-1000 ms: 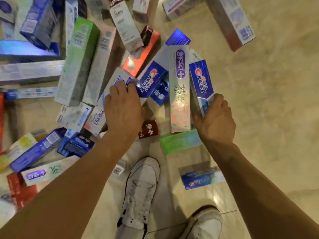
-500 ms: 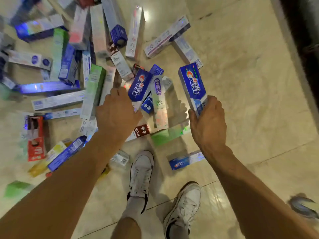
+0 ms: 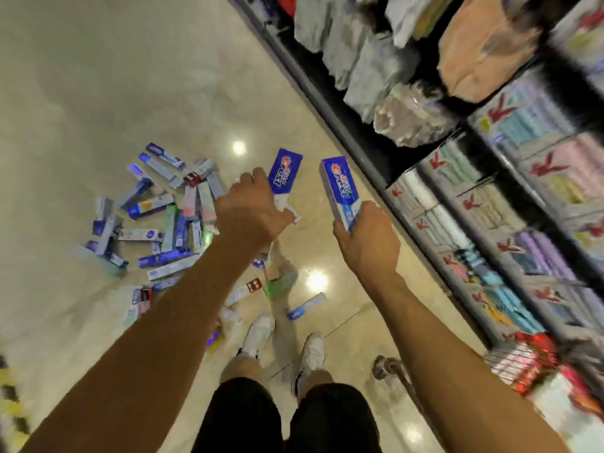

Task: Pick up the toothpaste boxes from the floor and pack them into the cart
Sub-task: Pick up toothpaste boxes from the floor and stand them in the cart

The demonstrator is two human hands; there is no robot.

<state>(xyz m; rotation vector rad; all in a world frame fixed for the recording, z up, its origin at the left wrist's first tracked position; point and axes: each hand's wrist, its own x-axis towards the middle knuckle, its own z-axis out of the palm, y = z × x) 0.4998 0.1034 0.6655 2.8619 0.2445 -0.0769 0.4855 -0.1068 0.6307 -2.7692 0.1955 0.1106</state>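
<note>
Running along the right of the view, the shelves (image 3: 490, 158) hold stacked packs and form one side of the aisle; the floor (image 3: 98, 76) beside them is bare tile that reflects the ceiling lights. On that floor, left of the person's feet, lies the pile of boxes (image 3: 163, 217), loose and crossing one another, with a few strays nearer the shoes (image 3: 258, 335). This pile is the stock yet to be packed.

At the lower right edge, a wire cart (image 3: 523, 361) stands against the shelves with coloured goods already inside; one wheel (image 3: 382, 367) shows near the right forearm. Its position suggests the carry ends there.

The left hand (image 3: 251, 214) is clenched around the lower end of a blue box (image 3: 283, 171), fingers wrapped over the top. The right hand (image 3: 366, 246) grasps a second blue box (image 3: 340, 188) by its near end in the same manner. Both boxes are held well above the floor, long axis pointing away from the body, an end grip that leaves the free end clear to be slotted in. Judged from this, the step in hand is transfer to the cart, with most of the task remaining.
</note>
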